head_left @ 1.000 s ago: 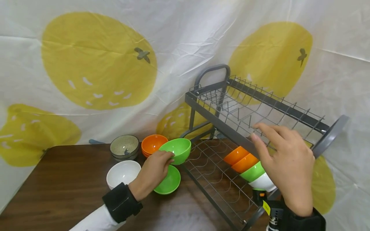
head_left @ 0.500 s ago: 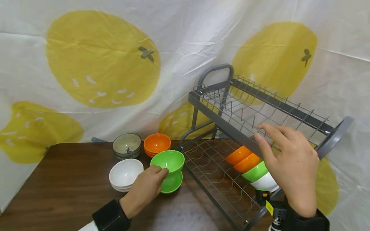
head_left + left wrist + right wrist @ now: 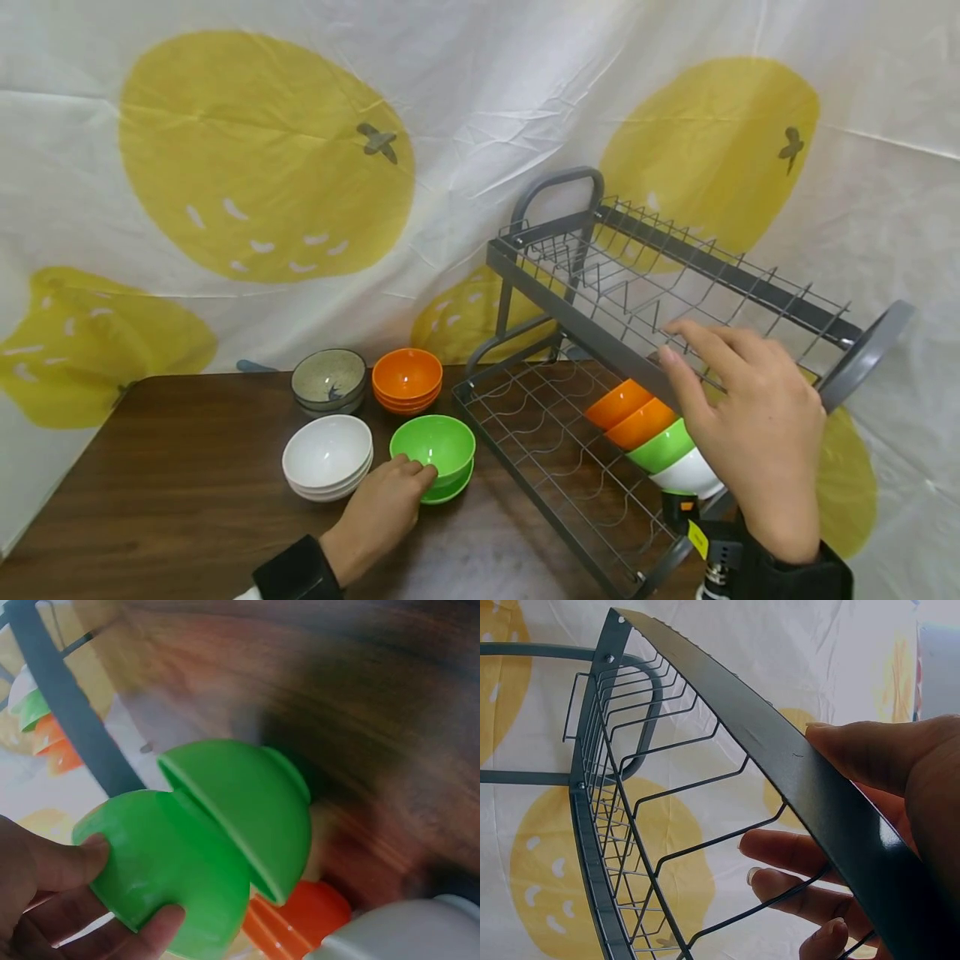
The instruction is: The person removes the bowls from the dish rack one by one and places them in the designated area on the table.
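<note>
1. Head view, from where I stand: the left hand pinches the upper green bowl at its near-left rim, fingers drawn narrow on the wall; the thumb is hidden from above but shows in the left wrist view.
2. Just under the bowl in those fingers is the lower green bowl, mostly covered. Their rims stand at an angle to each other in the left wrist view; how far they nest, I can't make out.
3. Near the left fingers, on their left, are the stacked white bowls; past those, the grey patterned bowls, hard to count. Straight beyond the fingertips stand the orange bowls.
4. The right hand is loose at the dish rack, thumb and forefinger wide apart, nothing held. Seen from the right wrist, the rail covers parts of the fingers; whether they touch it, I can't tell.
5. Below the right fingers lean more bowls, partly hidden by rail and hand.
6. Well beyond the left fingers, a blue-grey shape shows too little to name.
</note>
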Available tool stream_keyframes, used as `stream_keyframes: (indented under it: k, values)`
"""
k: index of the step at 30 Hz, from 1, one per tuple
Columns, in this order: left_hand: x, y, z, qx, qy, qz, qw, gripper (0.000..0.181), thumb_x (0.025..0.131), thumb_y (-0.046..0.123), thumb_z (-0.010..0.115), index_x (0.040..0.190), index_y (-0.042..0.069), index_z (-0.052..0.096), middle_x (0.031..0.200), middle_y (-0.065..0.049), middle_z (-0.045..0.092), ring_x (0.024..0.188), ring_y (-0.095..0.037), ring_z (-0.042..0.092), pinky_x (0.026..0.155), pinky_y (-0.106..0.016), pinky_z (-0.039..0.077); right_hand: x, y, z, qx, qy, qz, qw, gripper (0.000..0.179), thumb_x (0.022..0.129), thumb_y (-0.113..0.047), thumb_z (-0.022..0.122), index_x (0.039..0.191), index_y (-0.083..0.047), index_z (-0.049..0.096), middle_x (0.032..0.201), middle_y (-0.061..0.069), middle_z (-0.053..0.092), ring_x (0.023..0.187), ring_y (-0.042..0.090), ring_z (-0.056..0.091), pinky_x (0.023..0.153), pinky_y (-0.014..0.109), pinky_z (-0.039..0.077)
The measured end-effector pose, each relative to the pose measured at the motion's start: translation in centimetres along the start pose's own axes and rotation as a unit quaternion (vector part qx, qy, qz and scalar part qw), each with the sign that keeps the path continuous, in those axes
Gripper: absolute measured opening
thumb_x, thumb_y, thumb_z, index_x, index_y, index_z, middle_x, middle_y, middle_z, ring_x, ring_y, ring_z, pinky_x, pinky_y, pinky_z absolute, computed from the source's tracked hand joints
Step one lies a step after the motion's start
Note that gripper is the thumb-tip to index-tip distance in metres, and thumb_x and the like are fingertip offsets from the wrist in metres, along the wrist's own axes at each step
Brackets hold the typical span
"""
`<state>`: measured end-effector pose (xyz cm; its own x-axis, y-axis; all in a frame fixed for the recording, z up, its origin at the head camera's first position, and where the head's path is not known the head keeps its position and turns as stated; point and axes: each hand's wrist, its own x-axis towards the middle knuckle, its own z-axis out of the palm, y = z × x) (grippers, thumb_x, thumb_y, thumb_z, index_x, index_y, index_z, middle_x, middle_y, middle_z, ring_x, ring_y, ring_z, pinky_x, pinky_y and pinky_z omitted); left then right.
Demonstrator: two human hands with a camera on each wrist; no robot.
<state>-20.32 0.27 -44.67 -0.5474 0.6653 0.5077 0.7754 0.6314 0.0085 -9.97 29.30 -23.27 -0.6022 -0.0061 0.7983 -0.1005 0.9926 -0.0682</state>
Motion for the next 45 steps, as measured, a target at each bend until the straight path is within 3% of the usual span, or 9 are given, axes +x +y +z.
stream_keyframes:
  k: [6, 10, 21, 29, 37, 45]
  values:
    - [-0.5, -0.1, 1.4, 0.031, -0.05, 0.002, 0.9983, 0.016, 0.064, -0.002, 0.061, 0.074, 0.01, 0.06, 0.064, -0.002, 0.057, 0.058, -0.02, 0.05, 0.05, -0.033, 0.042, 0.0, 0.0, -0.1, -0.002, -0.002, 0.002, 1.0, 0.031, 0.082, -0.033, 0.062, 0.11, -0.02, 0.064, 0.1, 0.007, 0.063, 0.082, 0.027, 0.055, 0.054, 0.045, 0.042]
    - [-0.6, -0.3, 2.0, 0.043, -0.065, 0.005, 0.997, 0.013, 0.067, 0.0, 0.063, 0.072, 0.011, 0.06, 0.062, -0.002, 0.056, 0.057, -0.019, 0.05, 0.048, -0.033, 0.041, 0.0, 0.0, -0.1, -0.002, -0.001, 0.002, 1.0, 0.031, 0.082, -0.033, 0.062, 0.11, -0.02, 0.065, 0.101, 0.007, 0.063, 0.083, 0.028, 0.055, 0.054, 0.045, 0.042]
    - [-0.4, -0.5, 1.9, 0.016, -0.097, -0.006, 0.9951, 0.015, 0.065, -0.003, 0.064, 0.073, 0.009, 0.06, 0.065, -0.003, 0.055, 0.058, -0.02, 0.051, 0.048, -0.033, 0.043, -0.1, 0.0, -0.1, 0.004, -0.008, 0.008, 0.9999, 0.031, 0.082, -0.033, 0.062, 0.111, -0.02, 0.064, 0.101, 0.006, 0.062, 0.085, 0.028, 0.054, 0.057, 0.046, 0.041]
    - [0.5, 0.0, 1.2, 0.053, -0.068, 0.022, 0.996, 0.011, 0.067, 0.002, 0.064, 0.072, 0.011, 0.059, 0.064, -0.002, 0.054, 0.059, -0.019, 0.05, 0.047, -0.032, 0.04, -0.1, 0.0, -0.1, 0.003, -0.006, 0.006, 1.0, 0.031, 0.083, -0.033, 0.062, 0.111, -0.02, 0.064, 0.101, 0.007, 0.062, 0.084, 0.027, 0.054, 0.057, 0.045, 0.041]
    - [3.0, 0.8, 0.1, 0.019, -0.045, 0.029, 0.9984, 0.011, 0.072, 0.015, 0.071, 0.077, 0.01, 0.062, 0.07, -0.001, 0.057, 0.065, -0.018, 0.053, 0.054, -0.032, 0.046, -0.1, 0.1, -0.1, 0.001, 0.004, 0.0, 1.0, 0.031, 0.082, -0.033, 0.062, 0.11, -0.021, 0.065, 0.1, 0.005, 0.063, 0.081, 0.027, 0.054, 0.054, 0.045, 0.041]
    - [6.9, 1.8, -0.8, -0.003, -0.02, 0.057, 0.9981, 0.007, 0.075, 0.007, 0.066, 0.08, 0.01, 0.061, 0.074, -0.001, 0.057, 0.069, -0.017, 0.053, 0.061, -0.029, 0.046, -0.1, 0.1, 0.0, 0.008, 0.013, -0.005, 0.9999, 0.03, 0.082, -0.033, 0.063, 0.109, -0.02, 0.065, 0.101, 0.005, 0.063, 0.083, 0.028, 0.055, 0.053, 0.045, 0.041]
